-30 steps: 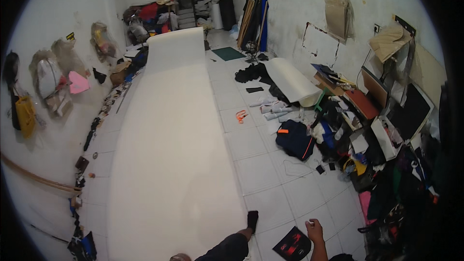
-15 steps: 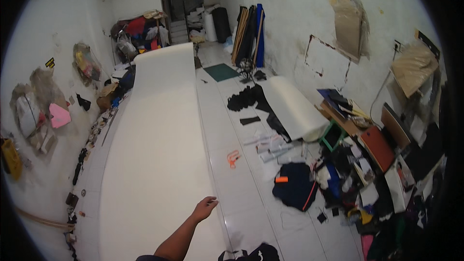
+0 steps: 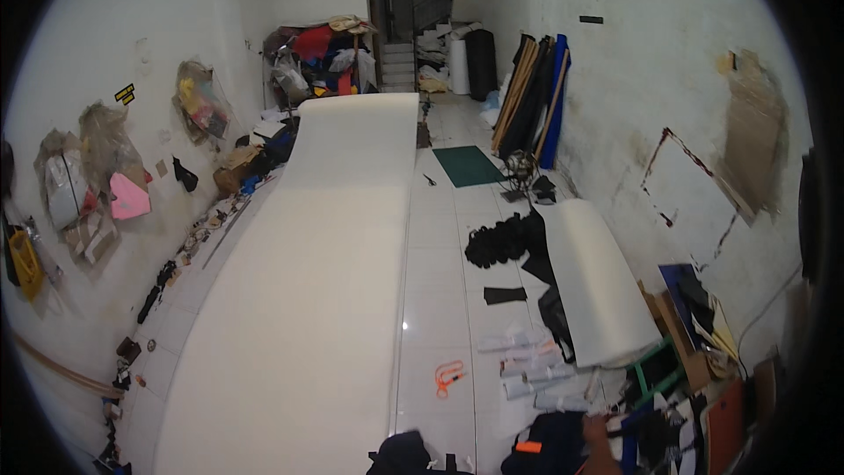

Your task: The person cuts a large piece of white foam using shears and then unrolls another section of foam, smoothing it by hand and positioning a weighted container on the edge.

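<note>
A long sheet of cream-white material (image 3: 290, 299) runs down the floor, its far end curled up in a roll. What looks like my right hand (image 3: 601, 447) shows blurred at the lower right edge, beside a dark navy cloth bundle (image 3: 549, 440) with an orange patch (image 3: 528, 447). Its fingers cannot be made out, nor whether it touches the bundle. My left hand is out of the picture. At the lower edge, right of the sheet, there is a black cloth-like thing (image 3: 401, 455).
An orange strap (image 3: 448, 379) and clear plastic packages (image 3: 532, 378) lie on the tiles. Farther off are a thick white roll (image 3: 598, 286), black ruffled material (image 3: 497, 244) and a green mat (image 3: 468, 166). Fabric rolls (image 3: 532, 97) lean on the right wall; clutter (image 3: 681, 427) fills the lower right.
The scene has shifted right in the picture as my view turned. My left hand, earlier above the sheet's right edge, has left the view; the blurred hand has appeared at lower right.
</note>
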`<state>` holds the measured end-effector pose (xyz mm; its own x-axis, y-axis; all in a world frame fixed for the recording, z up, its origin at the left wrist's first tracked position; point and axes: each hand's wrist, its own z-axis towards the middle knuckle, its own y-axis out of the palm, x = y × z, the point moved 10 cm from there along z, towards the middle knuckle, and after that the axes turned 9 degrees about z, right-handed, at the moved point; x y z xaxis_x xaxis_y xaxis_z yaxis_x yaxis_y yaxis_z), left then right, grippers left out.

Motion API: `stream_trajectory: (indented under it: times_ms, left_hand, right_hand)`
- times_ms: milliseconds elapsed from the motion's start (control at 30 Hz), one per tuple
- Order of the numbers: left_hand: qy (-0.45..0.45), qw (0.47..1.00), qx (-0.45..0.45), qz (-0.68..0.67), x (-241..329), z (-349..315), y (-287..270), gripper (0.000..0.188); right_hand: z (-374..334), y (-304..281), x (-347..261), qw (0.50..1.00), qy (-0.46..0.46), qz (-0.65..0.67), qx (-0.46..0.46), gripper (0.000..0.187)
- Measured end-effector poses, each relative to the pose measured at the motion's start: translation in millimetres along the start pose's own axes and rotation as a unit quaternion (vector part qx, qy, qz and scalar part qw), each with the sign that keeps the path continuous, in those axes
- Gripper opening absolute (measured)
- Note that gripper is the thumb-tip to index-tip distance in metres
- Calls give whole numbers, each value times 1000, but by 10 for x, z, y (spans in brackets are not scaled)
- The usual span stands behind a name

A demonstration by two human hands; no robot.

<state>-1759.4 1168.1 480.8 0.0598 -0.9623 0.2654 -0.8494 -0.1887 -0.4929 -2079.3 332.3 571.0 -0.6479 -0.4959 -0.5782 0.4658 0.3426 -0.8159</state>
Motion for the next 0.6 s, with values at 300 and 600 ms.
stream_trajectory:
  times_ms: [300,600]
  left_hand:
    - [-3,999,11,41,1669,1835,-1874,61]
    - [222,888,307,-262,5702,3101,-6604,44]
  right_hand:
    - [3410,1633,-3371,942,-86,324,-15,19]
    - [2851,3131,-2621,882,255,4,-396,43]
